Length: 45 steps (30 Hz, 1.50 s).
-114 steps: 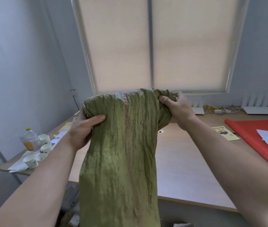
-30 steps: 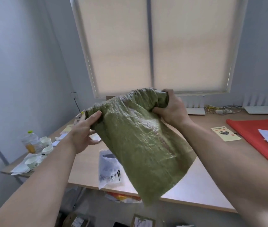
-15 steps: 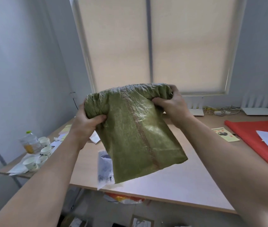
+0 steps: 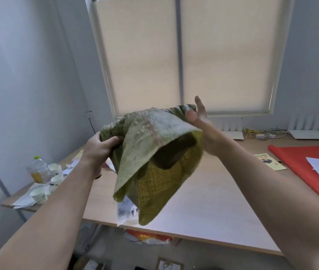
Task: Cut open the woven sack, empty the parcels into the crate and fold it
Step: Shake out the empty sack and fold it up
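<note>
I hold a green woven sack (image 4: 149,145) up over the wooden desk (image 4: 203,207), its open mouth turned toward me so the dark, empty-looking inside shows. My left hand (image 4: 99,151) grips a bunched corner on the left. My right hand (image 4: 200,121) pinches the upper right corner with the thumb while the fingers stretch up straight. A grey plastic parcel (image 4: 126,210) lies at the desk's near edge, partly hidden behind the sack's hanging end. The crate is not in view.
Paper cups (image 4: 54,176) and a bottle (image 4: 37,170) crowd the desk's left end. A red cloth (image 4: 299,162) with white paper, a yellow leaflet (image 4: 269,161) and cables lie at the right. An orange-and-white bag (image 4: 149,237) and boxes sit on the floor below.
The sack hung long, then swung up; its mouth has now flipped toward me. My right fingers have opened out straight, and both hands have shifted slightly lower.
</note>
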Each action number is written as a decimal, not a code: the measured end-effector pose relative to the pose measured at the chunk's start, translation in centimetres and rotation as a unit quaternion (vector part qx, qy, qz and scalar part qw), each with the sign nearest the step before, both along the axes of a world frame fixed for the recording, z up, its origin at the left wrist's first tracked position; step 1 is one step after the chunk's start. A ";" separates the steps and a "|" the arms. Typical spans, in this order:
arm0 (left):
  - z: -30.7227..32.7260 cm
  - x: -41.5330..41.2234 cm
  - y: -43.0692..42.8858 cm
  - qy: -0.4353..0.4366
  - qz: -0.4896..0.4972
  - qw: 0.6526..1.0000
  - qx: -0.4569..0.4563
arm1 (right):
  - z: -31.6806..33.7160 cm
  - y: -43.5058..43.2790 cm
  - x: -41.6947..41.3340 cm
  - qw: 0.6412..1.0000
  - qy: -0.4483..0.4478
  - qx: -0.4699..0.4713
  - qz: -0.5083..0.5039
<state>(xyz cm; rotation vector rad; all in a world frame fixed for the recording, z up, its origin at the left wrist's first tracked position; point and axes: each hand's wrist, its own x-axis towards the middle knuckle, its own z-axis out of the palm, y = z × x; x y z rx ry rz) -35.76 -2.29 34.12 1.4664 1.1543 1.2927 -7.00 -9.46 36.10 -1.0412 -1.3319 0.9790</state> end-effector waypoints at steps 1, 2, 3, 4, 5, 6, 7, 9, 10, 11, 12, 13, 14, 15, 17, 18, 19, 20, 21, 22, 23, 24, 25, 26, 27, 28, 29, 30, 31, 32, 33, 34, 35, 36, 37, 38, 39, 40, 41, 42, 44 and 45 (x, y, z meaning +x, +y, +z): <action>0.0 -0.1 0.0 0.008 0.012 1.000 0.007 | 0.2 -0.2 0.1 1.000 0.011 -0.002 0.011; 0.1 -0.1 -0.2 0.013 0.018 1.000 0.013 | 0.2 -0.3 0.1 1.000 -0.002 -0.001 0.008; 0.1 -0.1 -0.2 0.017 0.025 0.999 0.014 | 0.1 -0.2 0.1 0.999 -0.033 0.003 0.000; 0.2 -0.1 -0.4 0.021 0.031 0.999 0.017 | 0.1 -0.2 -0.2 0.997 -0.076 0.007 -0.019; 0.3 0.0 -0.6 0.024 0.036 0.999 0.019 | -0.1 -0.2 -0.3 0.992 -0.121 0.013 -0.043; 0.4 0.1 -0.7 0.021 0.039 0.999 0.017 | -0.4 -0.1 -0.4 0.985 -0.157 0.025 -0.063; 0.5 0.1 -0.7 0.016 0.041 0.999 0.011 | -0.5 0.0 -0.4 0.979 -0.186 0.035 -0.080; 0.7 0.3 -0.7 0.007 0.037 0.999 -0.001 | -0.5 -0.2 -0.6 0.962 -0.239 0.060 -0.117; 0.9 0.3 -0.8 0.003 0.037 0.999 -0.005 | -0.3 -0.3 -0.8 0.954 -0.260 0.071 -0.133; 1.0 0.4 -0.9 0.001 0.039 0.999 -0.016 | 0.0 -0.4 -0.8 0.947 -0.276 0.077 -0.146; 1.1 0.4 -0.9 -0.003 0.039 0.999 -0.028 | 0.2 -0.2 -0.8 0.940 -0.292 0.086 -0.154; 1.1 0.4 -1.0 -0.007 0.036 0.998 -0.043 | 0.4 -0.3 -0.8 0.935 -0.305 0.094 -0.155; 1.2 0.3 -1.1 -0.013 0.032 0.998 -0.057 | 0.5 -0.3 -0.8 0.932 -0.314 0.099 -0.155; 1.3 0.3 -1.2 -0.019 0.033 0.997 -0.073 | 0.5 -0.3 -0.6 0.929 -0.319 0.104 -0.154; 1.3 0.2 -1.3 -0.051 0.039 0.994 -0.092 | 0.4 -0.4 -0.4 0.930 -0.319 0.111 -0.143; 1.3 0.2 -1.3 -0.069 0.045 0.992 -0.097 | 0.3 -0.5 -0.4 0.931 -0.318 0.114 -0.135; 1.3 0.2 -1.5 -0.079 0.048 0.990 -0.102 | 0.2 -0.6 -0.3 0.932 -0.317 0.118 -0.127; 1.2 0.2 -1.4 -0.088 0.040 0.990 -0.107 | 0.1 -0.6 -0.3 0.934 -0.314 0.120 -0.120; 1.0 0.2 -1.3 -0.091 0.025 0.989 -0.114 | 0.1 -0.6 -0.2 0.936 -0.309 0.121 -0.115; 0.9 0.2 -1.4 -0.077 0.011 0.990 -0.118 | 0.0 -0.7 -0.1 0.938 -0.304 0.120 -0.111; 0.9 0.3 -1.6 -0.053 -0.004 0.992 -0.114 | 0.0 -0.7 -0.1 0.940 -0.303 0.119 -0.104; 0.9 0.3 -1.6 -0.029 -0.026 0.994 -0.107 | -0.1 -0.7 -0.1 0.940 -0.306 0.118 -0.097; 0.9 0.1 -1.5 -0.012 -0.046 0.994 -0.102 | -0.2 -0.6 -0.1 0.939 -0.311 0.119 -0.091; 1.1 0.1 -1.6 0.000 -0.059 0.993 -0.103 | -0.2 -0.6 -0.1 0.937 -0.317 0.119 -0.086; 1.2 0.0 -1.4 0.013 -0.065 0.992 -0.106 | -0.2 -0.6 -0.1 0.935 -0.324 0.116 -0.082; 1.1 -0.2 -0.8 0.017 -0.064 0.992 -0.105 | -0.2 -0.6 -0.1 0.933 -0.334 0.110 -0.080; 1.2 -0.4 -0.6 0.018 -0.067 0.992 -0.102 | -0.1 -0.7 -0.1 0.929 -0.347 0.101 -0.078; 1.1 -0.6 -0.4 0.012 -0.079 0.991 -0.108 | -0.1 -0.7 -0.1 0.924 -0.363 0.091 -0.078; 1.2 -0.6 -0.6 -0.001 -0.098 0.988 -0.118 | -0.1 -0.7 -0.1 0.916 -0.385 0.083 -0.082; 1.1 -0.6 -0.6 -0.020 -0.106 0.985 -0.138 | -0.1 -0.6 0.0 0.904 -0.410 0.078 -0.093; 0.9 -0.7 -0.6 -0.039 -0.106 0.981 -0.160 | -0.1 -0.5 0.0 0.890 -0.436 0.075 -0.113; 0.7 -0.6 -0.4 -0.047 -0.099 0.978 -0.178 | -0.2 -0.3 0.1 0.875 -0.457 0.077 -0.138; 0.6 -0.4 -0.5 -0.051 -0.093 0.976 -0.190 | -0.3 -0.1 0.1 0.862 -0.472 0.084 -0.166; 0.5 -0.3 -0.7 -0.058 -0.092 0.974 -0.197 | -0.5 0.0 0.2 0.851 -0.480 0.092 -0.192; 0.5 -0.2 -1.0 -0.069 -0.095 0.974 -0.194 | -0.6 0.0 0.2 0.845 -0.481 0.097 -0.214; 0.4 -0.1 -1.1 -0.088 -0.092 0.976 -0.174 | -0.7 0.0 0.3 0.843 -0.477 0.099 -0.230; 0.3 -0.1 -1.5 -0.107 -0.096 0.979 -0.144 | -0.8 -0.1 0.4 0.843 -0.471 0.099 -0.239; 0.1 0.0 -1.7 -0.109 -0.109 0.981 -0.114 | -0.9 -0.1 0.5 0.844 -0.467 0.097 -0.245; -0.1 0.0 -2.1 -0.096 -0.126 0.984 -0.077 | -1.0 -0.2 0.6 0.846 -0.462 0.094 -0.250; -0.1 0.2 -2.4 -0.083 -0.144 0.985 -0.048 | -1.0 -0.2 0.8 0.849 -0.454 0.087 -0.254; -0.1 0.7 -2.5 -0.057 -0.157 0.986 -0.021 | -0.8 -0.4 1.3 0.870 -0.419 0.069 -0.251; -0.1 0.9 -2.3 -0.031 -0.146 0.989 -0.007 | -0.7 -0.6 1.6 0.886 -0.392 0.061 -0.242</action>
